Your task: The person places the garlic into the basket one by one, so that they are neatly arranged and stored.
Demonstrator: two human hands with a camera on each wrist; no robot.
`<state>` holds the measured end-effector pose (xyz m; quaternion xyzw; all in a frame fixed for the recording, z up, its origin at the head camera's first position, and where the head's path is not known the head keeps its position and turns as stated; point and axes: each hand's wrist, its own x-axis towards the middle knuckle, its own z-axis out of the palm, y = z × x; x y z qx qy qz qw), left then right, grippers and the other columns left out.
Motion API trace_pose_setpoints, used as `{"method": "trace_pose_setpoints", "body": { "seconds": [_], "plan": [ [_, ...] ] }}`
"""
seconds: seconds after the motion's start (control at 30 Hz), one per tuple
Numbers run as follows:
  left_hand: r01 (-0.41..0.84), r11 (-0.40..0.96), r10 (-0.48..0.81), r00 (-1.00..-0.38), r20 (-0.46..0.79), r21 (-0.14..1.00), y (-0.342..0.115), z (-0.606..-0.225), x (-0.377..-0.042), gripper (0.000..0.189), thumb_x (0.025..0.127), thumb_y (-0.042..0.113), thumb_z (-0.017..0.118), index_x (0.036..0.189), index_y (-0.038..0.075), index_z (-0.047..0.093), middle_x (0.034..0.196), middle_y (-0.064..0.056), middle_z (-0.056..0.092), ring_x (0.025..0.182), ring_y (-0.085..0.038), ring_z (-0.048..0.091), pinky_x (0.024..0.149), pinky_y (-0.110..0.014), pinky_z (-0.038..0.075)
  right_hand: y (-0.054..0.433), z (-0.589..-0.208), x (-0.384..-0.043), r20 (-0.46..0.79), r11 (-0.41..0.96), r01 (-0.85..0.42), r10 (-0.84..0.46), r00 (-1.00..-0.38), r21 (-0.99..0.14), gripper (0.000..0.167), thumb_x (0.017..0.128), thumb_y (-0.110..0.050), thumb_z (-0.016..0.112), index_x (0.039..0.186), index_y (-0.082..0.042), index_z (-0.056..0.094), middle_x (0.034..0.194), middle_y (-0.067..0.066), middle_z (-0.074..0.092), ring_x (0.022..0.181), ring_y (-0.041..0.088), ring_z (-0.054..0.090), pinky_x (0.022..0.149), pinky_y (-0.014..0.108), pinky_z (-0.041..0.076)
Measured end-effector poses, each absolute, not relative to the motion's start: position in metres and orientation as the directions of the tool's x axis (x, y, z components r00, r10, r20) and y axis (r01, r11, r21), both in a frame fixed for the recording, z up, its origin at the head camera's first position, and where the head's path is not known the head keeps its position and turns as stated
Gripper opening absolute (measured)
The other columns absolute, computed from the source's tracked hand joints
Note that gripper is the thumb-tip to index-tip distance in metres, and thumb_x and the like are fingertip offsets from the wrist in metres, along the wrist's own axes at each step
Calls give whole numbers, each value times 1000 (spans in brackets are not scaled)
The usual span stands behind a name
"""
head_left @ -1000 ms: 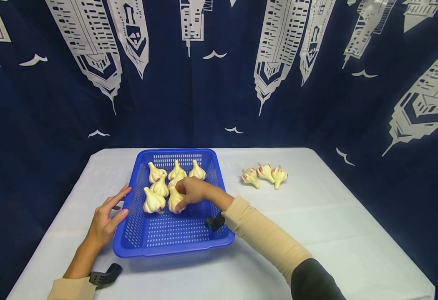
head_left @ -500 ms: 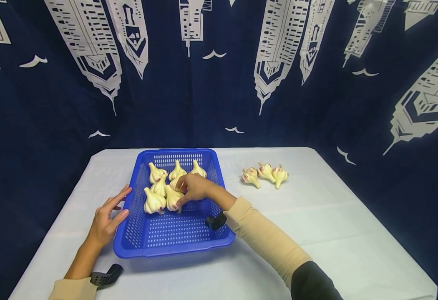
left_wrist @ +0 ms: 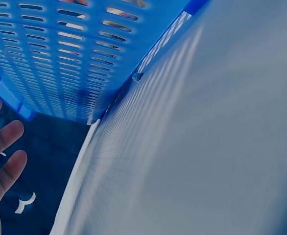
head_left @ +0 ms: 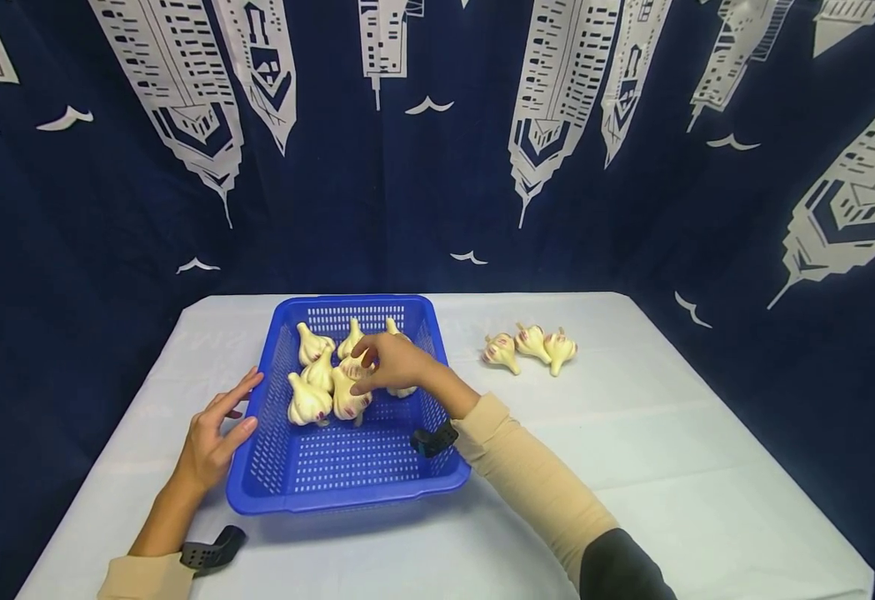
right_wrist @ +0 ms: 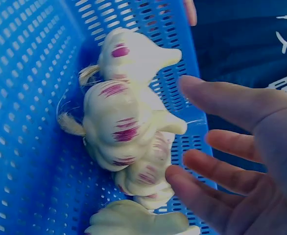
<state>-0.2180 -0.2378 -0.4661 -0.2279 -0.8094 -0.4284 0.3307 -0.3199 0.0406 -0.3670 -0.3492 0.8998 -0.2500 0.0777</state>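
Note:
A blue plastic basket (head_left: 347,500) holds several garlic bulbs, cream with purple streaks, grouped toward its back and left. My right hand (head_left: 392,367) hovers over them, fingers and thumb spread around air, beside the front middle garlic bulb (head_left: 347,400). In the right wrist view that garlic bulb (right_wrist: 116,122) sits apart from the fingertips (right_wrist: 175,174). Part of another garlic bulb (head_left: 402,391) shows beneath the hand. At the basket's left side rests my left hand (head_left: 212,437), its fingers extended along the rim; the left wrist view shows its fingers (left_wrist: 11,169) near the basket wall.
Three garlic bulbs (head_left: 531,343) lie together on the white-covered table (head_left: 632,467), right of the basket. A dark blue cloth (head_left: 437,183) with white building prints hangs behind the table.
The right hand has let go of the front middle garlic bulb and lifted slightly up and back. That bulb now stands a little farther left and back. The left hand stays put.

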Motion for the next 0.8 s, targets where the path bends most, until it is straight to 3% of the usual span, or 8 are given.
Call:
{"method": "trace_pose_setpoints", "body": {
  "seconds": [0.43, 0.8],
  "plan": [
    [669, 518, 92, -663, 743, 533, -237, -464, -219, 59, 78, 4, 56, 137, 2, 57, 141, -20, 53, 107, 3, 52, 77, -21, 41, 59, -340, -318, 74, 608, -557, -635, -769, -565, 60, 77, -28, 84, 126, -2, 63, 107, 13, 69, 90, 20, 70, 74, 26, 54],
    [660, 524, 89, -670, 737, 537, -236, -465, -217, 58, 79, 4, 55, 137, 0, 57, 140, -21, 53, 108, 5, 51, 78, -18, 40, 88, -325, -312, 153, 594, -565, -600, -785, -573, 51, 81, -28, 81, 124, -4, 64, 109, 11, 68, 92, 22, 67, 80, 29, 54]
  ]
}}
